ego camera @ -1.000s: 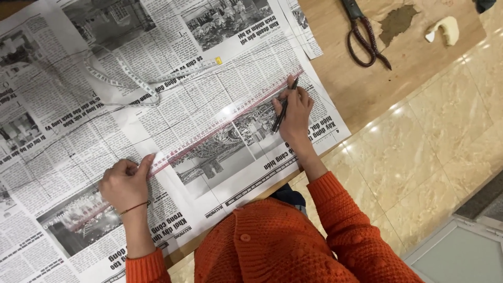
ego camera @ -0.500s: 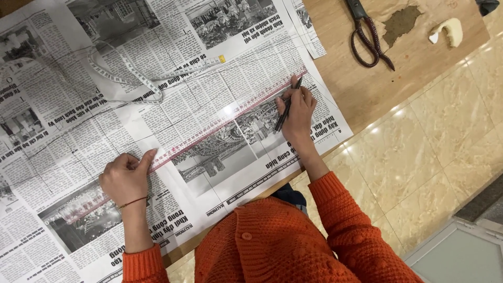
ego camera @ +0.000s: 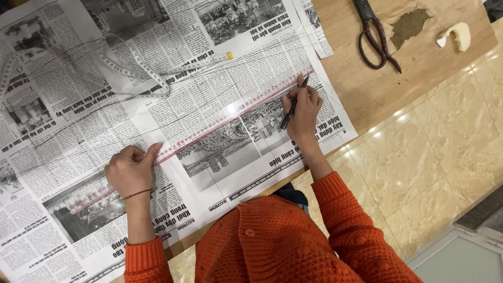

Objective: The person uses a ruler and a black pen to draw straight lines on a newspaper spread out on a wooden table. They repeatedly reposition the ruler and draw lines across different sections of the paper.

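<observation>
Newspaper sheets [ego camera: 157, 94] cover a wooden board. A long clear ruler with red markings [ego camera: 209, 131] lies diagonally across them. My left hand [ego camera: 129, 170] presses down on the ruler's lower left part, fingers spread flat. My right hand [ego camera: 301, 110] grips a dark pen [ego camera: 292, 107] with its tip at the ruler's upper right end, against the paper. Thin pen lines cross the newspaper.
A white measuring tape [ego camera: 136, 63] loops over the upper newspaper. Dark-handled scissors [ego camera: 374, 34], a dried brown leaf [ego camera: 411, 23] and a pale yellow chalk piece [ego camera: 457, 35] lie on the bare wooden board [ego camera: 382, 89]. Beige tiled floor [ego camera: 435, 157] lies to the right.
My right hand with the pen has stayed near the ruler's upper end, shifting only slightly. My left hand keeps pressing the ruler. The view has shifted a little.
</observation>
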